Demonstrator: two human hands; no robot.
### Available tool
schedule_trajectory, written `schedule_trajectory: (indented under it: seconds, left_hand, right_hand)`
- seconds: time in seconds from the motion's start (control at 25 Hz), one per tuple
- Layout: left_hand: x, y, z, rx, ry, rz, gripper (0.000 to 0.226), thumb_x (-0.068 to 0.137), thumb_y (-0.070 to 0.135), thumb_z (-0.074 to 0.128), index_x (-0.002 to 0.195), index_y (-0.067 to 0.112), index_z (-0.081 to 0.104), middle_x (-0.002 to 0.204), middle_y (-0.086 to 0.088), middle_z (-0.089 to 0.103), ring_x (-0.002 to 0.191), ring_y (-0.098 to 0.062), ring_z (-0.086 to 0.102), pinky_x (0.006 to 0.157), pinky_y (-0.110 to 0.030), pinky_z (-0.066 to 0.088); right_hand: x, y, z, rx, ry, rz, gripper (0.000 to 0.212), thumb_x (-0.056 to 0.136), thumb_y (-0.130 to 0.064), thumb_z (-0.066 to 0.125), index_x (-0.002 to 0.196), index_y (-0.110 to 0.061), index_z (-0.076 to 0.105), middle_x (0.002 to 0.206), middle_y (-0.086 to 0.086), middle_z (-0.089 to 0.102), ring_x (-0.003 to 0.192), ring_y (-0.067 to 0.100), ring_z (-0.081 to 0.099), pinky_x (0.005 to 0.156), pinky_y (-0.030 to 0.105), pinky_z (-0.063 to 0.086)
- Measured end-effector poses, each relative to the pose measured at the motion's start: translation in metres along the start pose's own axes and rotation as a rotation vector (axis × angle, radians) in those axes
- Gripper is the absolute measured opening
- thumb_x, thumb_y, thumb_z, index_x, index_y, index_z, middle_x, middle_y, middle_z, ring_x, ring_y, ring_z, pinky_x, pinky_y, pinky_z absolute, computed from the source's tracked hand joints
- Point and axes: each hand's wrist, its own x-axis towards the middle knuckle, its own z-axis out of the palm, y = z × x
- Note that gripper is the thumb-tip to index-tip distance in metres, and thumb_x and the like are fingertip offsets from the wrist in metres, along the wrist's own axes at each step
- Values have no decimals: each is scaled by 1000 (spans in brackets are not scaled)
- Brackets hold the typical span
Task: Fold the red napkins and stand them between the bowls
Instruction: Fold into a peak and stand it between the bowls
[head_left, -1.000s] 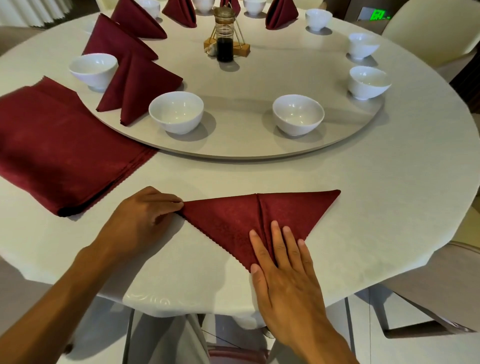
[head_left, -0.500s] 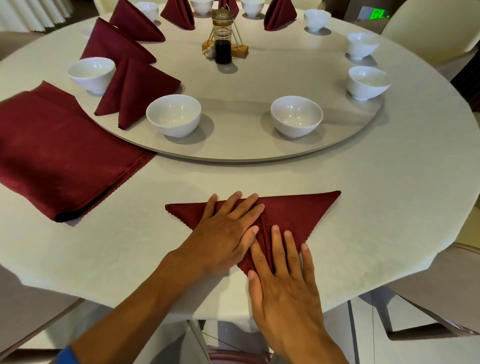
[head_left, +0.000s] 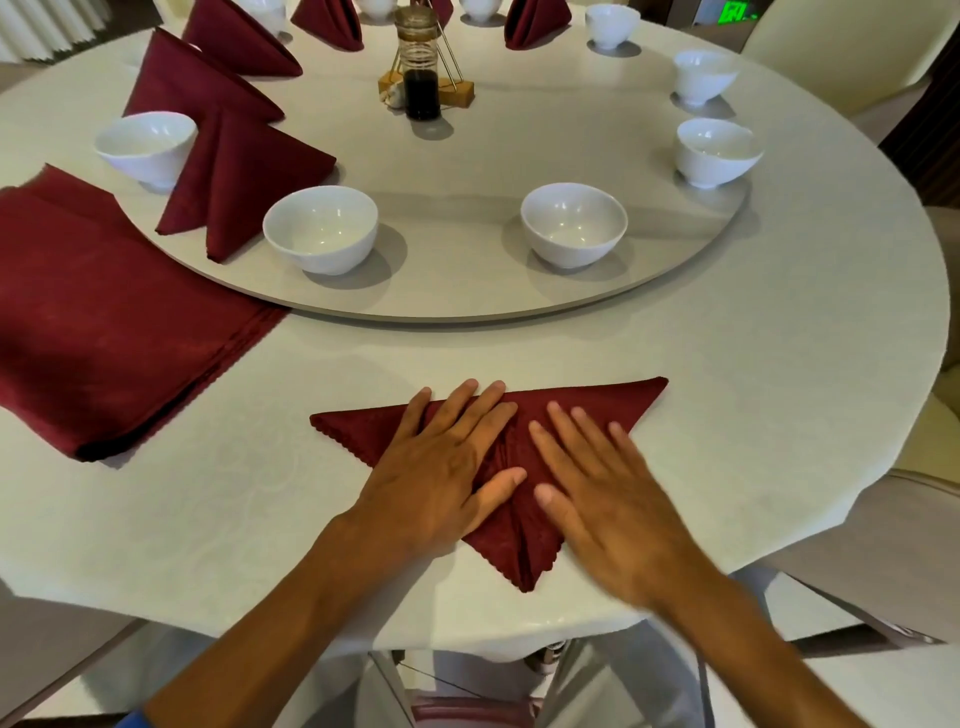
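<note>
left hand (head_left: 441, 473): flat on the napkin, fingers straight and a bit spread, palm down. not gripping anything, just pressing the left half

right hand (head_left: 602, 499): same deal, flat with straight fingers on the right half, slightly motion-blurred. thumbs of both hands nearly meet over the middle crease

napkin (head_left: 519, 530): red, folded into a triangle lying flat on the table near the front edge. long edge faces the turntable, point faces the person. left corner sticks out past the left hand, right corner well past the right one

table (head_left: 779, 415): round, pale cloth on it

turntable (head_left: 467, 291): big round one in the middle of the table, just beyond the napkin

near bowls: two white ones, left (head_left: 320, 228) and right (head_left: 573, 223), at the turntable's front rim, with a bare gap between them

standing napkin (head_left: 234, 171): already folded and upright, between the left near bowl and another bowl (head_left: 145, 145) further left. more folded ones behind it, going round the far left side

right-side bowls: one (head_left: 717, 150) and one further back (head_left: 704, 75), well apart from each other

stack (head_left: 104, 322): pile of flat red napkins on the table at left, its corner touching or tucked under the turntable rim, can't tell which

bottle (head_left: 421, 78): dark liquid in it, in a small stand near the turntable's centre

chairs: pale one at far right (head_left: 831, 47)
</note>
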Motion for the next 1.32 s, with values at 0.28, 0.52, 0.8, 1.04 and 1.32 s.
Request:
schedule_trajectory:
  seconds: [0.28, 0.52, 0.8, 1.04, 1.32]
  left_hand:
    - [0, 1, 3, 28, 26, -13, 70, 96, 66, 13, 156, 30, 21, 163, 8, 18, 151, -15, 14, 120, -49, 16]
    - [-1, 1, 4, 38, 26, 7, 68, 98, 62, 14, 156, 28, 22, 163, 6, 21, 150, -17, 18, 119, -50, 18]
    - [1, 22, 4, -15, -15, -159, 74, 91, 58, 4, 157, 27, 2, 165, 4, -1, 152, -21, -1, 120, -49, 1]
    - [1, 20, 2, -119, 45, -184, 72, 91, 52, -10, 157, 28, 4, 165, 8, 3, 152, -16, 0, 121, -43, 0]
    - [-83, -32, 4, -144, 139, -243, 61, 102, 51, 4, 157, 25, 10, 164, 8, 7, 151, -10, 3, 121, -40, 8]
  right_hand:
    - [28, 51, -20, -98, 64, 288, 74, 94, -53, 1, 156, -17, 18, 164, 7, 10, 151, 26, 8, 122, 45, 7]
    - [18, 19, -3, 32, -20, 178, 81, 82, -65, -23, 153, -29, -14, 160, -7, -21, 148, 13, -21, 119, 34, -15]
    - [-12, -65, -8, -2, 46, 207, 66, 99, -45, 9, 155, -12, 17, 161, 14, 14, 148, 27, 16, 122, 39, 17]
    - [-37, -52, 21, -29, 112, 118, 61, 105, -47, 14, 151, -12, 34, 158, 11, 29, 146, 27, 28, 111, 44, 25]
    - [-35, -61, 30, -79, 151, 182, 62, 103, -41, 12, 148, -8, 40, 155, 17, 34, 143, 35, 32, 110, 49, 26]
